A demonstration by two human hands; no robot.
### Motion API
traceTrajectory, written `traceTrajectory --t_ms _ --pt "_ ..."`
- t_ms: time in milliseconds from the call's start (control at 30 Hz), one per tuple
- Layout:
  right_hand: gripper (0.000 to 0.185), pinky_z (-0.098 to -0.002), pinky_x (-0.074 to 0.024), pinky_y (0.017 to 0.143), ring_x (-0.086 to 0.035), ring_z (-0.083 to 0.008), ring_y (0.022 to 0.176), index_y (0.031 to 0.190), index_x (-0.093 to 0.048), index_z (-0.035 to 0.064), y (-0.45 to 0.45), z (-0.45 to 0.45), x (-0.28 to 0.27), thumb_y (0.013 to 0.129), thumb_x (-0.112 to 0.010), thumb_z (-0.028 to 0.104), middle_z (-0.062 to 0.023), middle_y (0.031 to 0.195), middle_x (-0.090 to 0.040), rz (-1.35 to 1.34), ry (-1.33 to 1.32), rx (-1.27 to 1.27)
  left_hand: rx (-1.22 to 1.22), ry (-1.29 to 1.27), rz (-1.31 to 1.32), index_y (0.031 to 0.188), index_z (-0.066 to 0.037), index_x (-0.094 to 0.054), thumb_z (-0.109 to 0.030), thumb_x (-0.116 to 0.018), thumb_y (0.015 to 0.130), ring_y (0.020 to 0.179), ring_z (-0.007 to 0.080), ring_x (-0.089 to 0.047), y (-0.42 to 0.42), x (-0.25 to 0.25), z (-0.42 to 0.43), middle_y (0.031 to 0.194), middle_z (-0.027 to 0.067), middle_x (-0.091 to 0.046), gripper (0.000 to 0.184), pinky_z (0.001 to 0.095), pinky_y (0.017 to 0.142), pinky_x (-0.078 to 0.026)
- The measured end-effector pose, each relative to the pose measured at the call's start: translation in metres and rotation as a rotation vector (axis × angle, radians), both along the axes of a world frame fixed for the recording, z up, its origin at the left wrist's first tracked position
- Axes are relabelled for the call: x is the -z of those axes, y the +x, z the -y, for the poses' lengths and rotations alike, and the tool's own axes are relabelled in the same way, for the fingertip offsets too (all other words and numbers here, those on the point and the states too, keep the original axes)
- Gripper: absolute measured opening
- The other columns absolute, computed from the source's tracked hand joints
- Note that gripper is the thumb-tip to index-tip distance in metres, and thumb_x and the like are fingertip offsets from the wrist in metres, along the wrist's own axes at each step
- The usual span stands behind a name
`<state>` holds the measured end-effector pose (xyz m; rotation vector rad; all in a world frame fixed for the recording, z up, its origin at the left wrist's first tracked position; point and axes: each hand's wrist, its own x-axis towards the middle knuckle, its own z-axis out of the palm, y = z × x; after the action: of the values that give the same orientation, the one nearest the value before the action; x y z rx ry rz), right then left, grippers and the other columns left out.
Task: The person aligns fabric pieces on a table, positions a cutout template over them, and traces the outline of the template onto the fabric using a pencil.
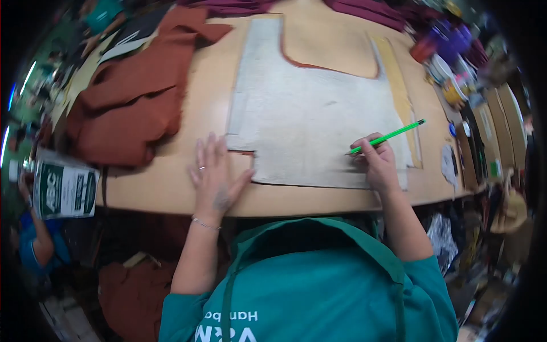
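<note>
A large whitish pattern template (pixel 319 119) lies flat on the wooden table, with a deep cutout at its far side and a small notch at its near left corner. Rust-brown edging shows along the cutout and in the notch. My right hand (pixel 376 162) grips a bright green pencil (pixel 390 137), its point down over the template's right half. My left hand (pixel 213 171) lies flat with fingers spread, mostly on the table, its thumb by the notch. A yellowish strip (pixel 397 85) shows along the template's right side.
Rust-brown leather pieces (pixel 131 97) are heaped at the left of the table (pixel 208 85). Maroon material (pixel 364 12) lies at the far edge. Tubs (pixel 439 68) and a purple container (pixel 453 40) stand at the right. A white-and-green packet (pixel 65 188) hangs at the left edge. Other people are at the left.
</note>
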<state>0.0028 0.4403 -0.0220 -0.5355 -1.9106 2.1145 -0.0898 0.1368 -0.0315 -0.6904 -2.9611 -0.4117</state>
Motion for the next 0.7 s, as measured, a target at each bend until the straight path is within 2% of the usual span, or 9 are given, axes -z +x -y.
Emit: traceTrajectory --t_ms 100,200,267,333,433,533,633,700 --pt "0.012 -0.0206 -0.0428 0.060 -0.057 -0.0107 0.073 0.088 -0.048 0.0081 0.051 -0.046 -0.006 0.085 -0.054 0.018 -0.0047 0.082 -0.059 -0.001 0.042 0.269 0.210 0.140 -0.166 0.130 -0.004 -0.033 -0.048 -0.050 0.079 0.129 0.0365 -0.014 -0.004 0.009 0.002 0.138 0.0144 -0.025 0.069 0.0567 0.098 -0.013" --pt "0.010 -0.0208 -0.0428 0.061 -0.057 -0.0113 0.073 0.088 -0.049 0.0088 0.096 -0.101 -0.006 0.085 -0.055 0.017 -0.0041 0.081 -0.059 -0.052 0.114 0.480 0.429 0.128 -0.134 0.128 -0.004 -0.038 -0.042 -0.051 0.081 0.129 0.0371 -0.016 0.012 -0.012 -0.034 0.138 0.0136 -0.027 0.062 0.0527 0.100 -0.013" --pt "0.011 -0.0211 -0.0427 0.061 -0.057 -0.0110 0.071 0.088 -0.050 0.0081 0.123 -0.117 -0.003 0.084 -0.056 0.016 -0.0039 0.079 -0.059 -0.088 0.132 0.550 0.625 0.084 -0.086 0.126 -0.008 -0.041 -0.037 -0.051 0.083 0.128 0.0355 -0.018 0.025 -0.022 -0.067 0.136 0.0122 -0.029 0.053 0.0538 0.099 -0.016" --pt "0.013 -0.0212 -0.0424 0.061 -0.056 -0.0103 0.068 0.087 -0.050 0.0069 0.132 -0.117 0.002 0.082 -0.059 0.015 -0.0035 0.076 -0.058 -0.113 0.104 0.587 0.787 0.027 0.015 0.124 -0.011 -0.043 -0.035 -0.050 0.083 0.128 0.0336 -0.020 0.038 -0.032 -0.105 0.135 0.0108 -0.031 0.048 0.0544 0.098 -0.019" --pt "0.014 -0.0206 -0.0411 0.060 -0.053 -0.0080 0.067 0.085 -0.051 0.0037 0.129 -0.105 0.009 0.082 -0.059 0.015 -0.0024 0.073 -0.056 -0.060 0.218 0.571 1.023 -0.017 0.031 0.120 -0.012 -0.047 -0.031 -0.050 0.084 0.128 0.0295 -0.023 0.053 -0.038 -0.161 0.133 0.0073 -0.034 0.040 0.0565 0.096 -0.023" --pt "0.017 -0.0218 -0.0407 0.061 -0.051 -0.0080 0.068 0.085 -0.051 0.0023 0.119 -0.110 0.022 0.082 -0.059 0.017 -0.0026 0.073 -0.055 -0.095 0.335 0.529 1.162 0.048 0.035 0.116 -0.012 -0.048 -0.027 -0.049 0.084 0.127 0.0269 -0.025 0.061 -0.030 -0.214 0.131 0.0050 -0.036 0.036 0.0582 0.094 -0.025" --pt "0.020 -0.0248 -0.0423 0.061 -0.052 -0.0105 0.066 0.084 -0.052 0.0019 0.110 -0.116 0.026 0.080 -0.061 0.020 -0.0051 0.072 -0.057 -0.064 0.428 0.520 1.189 -0.012 0.100 0.120 -0.014 -0.045 -0.028 -0.049 0.085 0.128 0.0274 -0.023 0.064 -0.023 -0.258 0.133 0.0054 -0.035 0.038 0.0581 0.096 -0.024" --pt "0.021 -0.0258 -0.0429 0.060 -0.053 -0.0117 0.064 0.083 -0.052 0.0020 0.106 -0.114 0.021 0.080 -0.061 0.020 -0.0073 0.070 -0.057 0.004 0.515 0.500 1.142 -0.031 0.053 0.123 -0.015 -0.043 -0.038 -0.051 0.082 0.128 0.0288 -0.021 0.064 -0.023 -0.278 0.135 0.0056 -0.032 0.048 0.0606 0.095 -0.023"
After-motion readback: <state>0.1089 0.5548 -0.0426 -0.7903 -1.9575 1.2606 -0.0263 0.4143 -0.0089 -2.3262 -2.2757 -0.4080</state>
